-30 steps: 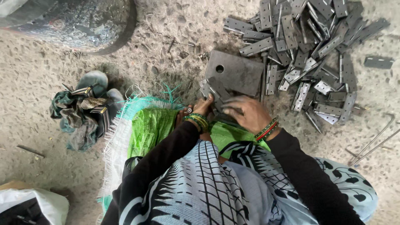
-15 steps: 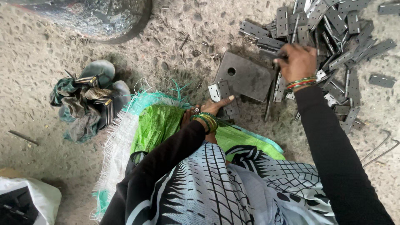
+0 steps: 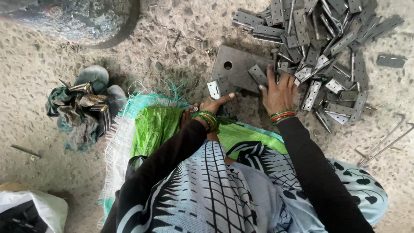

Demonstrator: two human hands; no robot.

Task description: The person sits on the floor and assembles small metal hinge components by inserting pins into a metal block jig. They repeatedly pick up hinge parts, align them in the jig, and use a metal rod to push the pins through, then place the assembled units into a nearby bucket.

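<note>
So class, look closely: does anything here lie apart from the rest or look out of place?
One hinge lies alone on the ground right of the heap of hinges. Two bent metal rods lie apart too, lower right.

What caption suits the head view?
Left hand holds a hinge; right hand rests on the hinge pile.

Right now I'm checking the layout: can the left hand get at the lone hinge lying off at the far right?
Probably not: the left hand rests by the steel plate; the hinge lies beyond the right hand and the pile.
</note>
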